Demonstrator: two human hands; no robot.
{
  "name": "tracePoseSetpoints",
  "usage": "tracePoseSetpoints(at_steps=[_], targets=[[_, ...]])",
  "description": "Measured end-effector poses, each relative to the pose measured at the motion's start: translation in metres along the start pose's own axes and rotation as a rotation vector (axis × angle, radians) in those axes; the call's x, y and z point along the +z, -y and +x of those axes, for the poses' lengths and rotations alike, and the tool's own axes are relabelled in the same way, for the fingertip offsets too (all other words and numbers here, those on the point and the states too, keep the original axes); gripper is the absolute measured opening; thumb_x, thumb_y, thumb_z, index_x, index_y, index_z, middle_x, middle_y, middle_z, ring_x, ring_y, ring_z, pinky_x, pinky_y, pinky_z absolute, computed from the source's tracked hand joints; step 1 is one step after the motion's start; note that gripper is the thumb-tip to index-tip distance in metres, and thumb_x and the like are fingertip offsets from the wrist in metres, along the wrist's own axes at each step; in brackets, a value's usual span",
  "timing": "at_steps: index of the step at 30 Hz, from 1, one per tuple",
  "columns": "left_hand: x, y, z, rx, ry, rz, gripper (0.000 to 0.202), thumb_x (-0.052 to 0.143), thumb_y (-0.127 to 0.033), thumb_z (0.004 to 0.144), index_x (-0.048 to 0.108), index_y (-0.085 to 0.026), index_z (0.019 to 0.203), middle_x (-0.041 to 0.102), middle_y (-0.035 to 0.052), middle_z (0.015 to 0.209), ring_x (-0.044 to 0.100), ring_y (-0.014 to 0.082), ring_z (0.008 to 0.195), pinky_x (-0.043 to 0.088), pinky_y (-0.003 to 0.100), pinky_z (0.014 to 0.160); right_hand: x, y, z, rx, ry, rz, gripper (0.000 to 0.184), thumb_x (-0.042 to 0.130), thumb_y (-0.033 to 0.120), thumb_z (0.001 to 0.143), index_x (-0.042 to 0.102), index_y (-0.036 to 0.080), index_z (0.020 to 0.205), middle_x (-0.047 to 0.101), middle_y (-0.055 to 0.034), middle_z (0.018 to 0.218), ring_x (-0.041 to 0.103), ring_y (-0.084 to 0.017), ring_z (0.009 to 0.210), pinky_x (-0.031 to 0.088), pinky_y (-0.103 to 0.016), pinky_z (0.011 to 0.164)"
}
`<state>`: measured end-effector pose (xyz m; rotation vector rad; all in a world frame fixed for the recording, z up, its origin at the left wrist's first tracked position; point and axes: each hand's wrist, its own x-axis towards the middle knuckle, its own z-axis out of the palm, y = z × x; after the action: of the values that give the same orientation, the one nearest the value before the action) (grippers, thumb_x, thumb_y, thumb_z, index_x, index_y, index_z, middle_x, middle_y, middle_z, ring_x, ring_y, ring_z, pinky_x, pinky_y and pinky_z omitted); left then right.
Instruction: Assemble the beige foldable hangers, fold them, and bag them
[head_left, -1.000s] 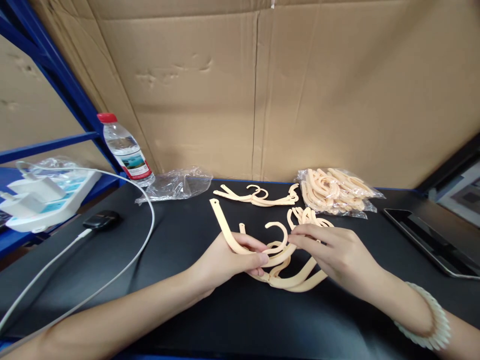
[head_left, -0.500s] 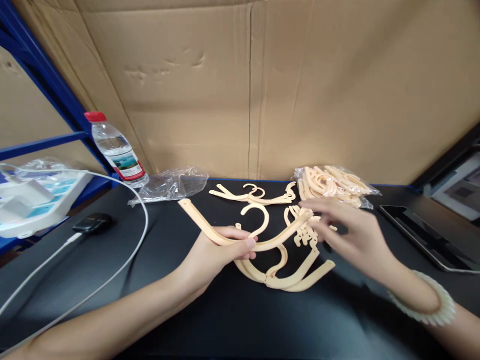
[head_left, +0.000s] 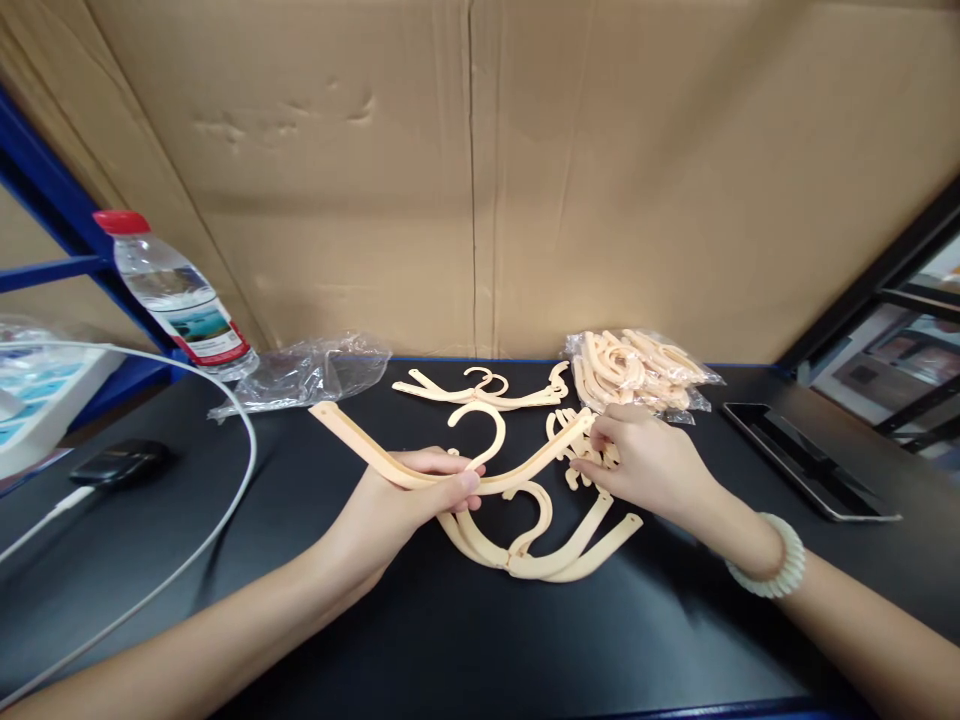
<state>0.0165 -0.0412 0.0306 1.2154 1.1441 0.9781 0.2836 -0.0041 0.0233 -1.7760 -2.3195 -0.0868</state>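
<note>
My left hand [head_left: 405, 500] is closed round the left arm of a cream plastic hanger [head_left: 525, 470], holding it above the black table [head_left: 300, 620]; its hook points up. My right hand [head_left: 645, 465] rests on a small heap of loose cream hook pieces [head_left: 566, 425], its fingers pinched on them beside the hanger's right tip. Two finished hangers [head_left: 547, 555] lie stacked on the table under the held one. More hangers [head_left: 480, 390] lie farther back.
A clear bag of cream parts [head_left: 637, 370] sits at the back right, an empty plastic bag [head_left: 307, 370] back left. A water bottle [head_left: 180, 300], a white cable [head_left: 195, 540] and a small black device [head_left: 120, 460] are left; a dark tablet [head_left: 802, 460] is right. Cardboard walls the back.
My right hand let go of the hanger's hook and moved right to the heap of hook pieces. My left hand raised the hanger off the stack.
</note>
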Motion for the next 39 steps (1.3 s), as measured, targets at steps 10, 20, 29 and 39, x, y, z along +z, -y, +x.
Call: tracePoseSetpoints(at_steps=[10, 20, 29, 39], targets=[[0.0, 0.0, 0.0, -0.001, -0.006, -0.035, 0.014, 0.078, -0.031, 0.073, 0.078, -0.017, 0.075, 0.065, 0.0027, 0.07, 0.06, 0.0122, 0.068, 0.049, 0.019, 0.062, 0.007, -0.004, 0.002, 0.092, 0.029, 0.091, 0.024, 0.063, 0.041, 0.079, 0.052, 0.02, 0.074, 0.061, -0.0048, 0.085, 0.059, -0.023, 0.078, 0.035, -0.029, 0.055], [-0.002, 0.003, 0.0, 0.071, 0.007, 0.058, 0.014, 0.077, -0.032, 0.073, 0.078, -0.018, 0.074, 0.066, 0.004, 0.071, 0.061, 0.0151, 0.071, 0.049, 0.023, 0.064, 0.013, -0.011, 0.007, -0.046, 0.018, 0.44, 0.023, 0.059, 0.031, 0.079, 0.051, 0.02, 0.06, 0.06, -0.0032, 0.067, 0.055, -0.018, 0.064, 0.04, -0.03, 0.059], [-0.014, -0.011, 0.004, 0.288, 0.013, 0.385, 0.008, 0.075, -0.029, 0.073, 0.08, -0.023, 0.072, 0.07, 0.0044, 0.08, 0.065, 0.016, 0.074, 0.052, 0.022, 0.067, -0.011, -0.017, 0.006, 0.154, -0.075, 1.118, 0.031, 0.066, 0.045, 0.082, 0.049, 0.02, 0.075, 0.043, 0.0084, 0.053, 0.035, -0.005, 0.042, 0.025, -0.02, 0.041], [-0.022, -0.01, 0.008, 0.462, -0.05, 0.515, 0.008, 0.073, -0.029, 0.076, 0.08, -0.023, 0.077, 0.071, 0.0042, 0.081, 0.067, 0.0162, 0.073, 0.053, 0.021, 0.065, -0.018, -0.006, 0.001, 0.17, 0.196, 1.67, 0.029, 0.083, 0.028, 0.069, 0.063, 0.018, 0.088, 0.059, 0.0052, 0.069, 0.061, -0.006, 0.056, 0.053, -0.018, 0.056]])
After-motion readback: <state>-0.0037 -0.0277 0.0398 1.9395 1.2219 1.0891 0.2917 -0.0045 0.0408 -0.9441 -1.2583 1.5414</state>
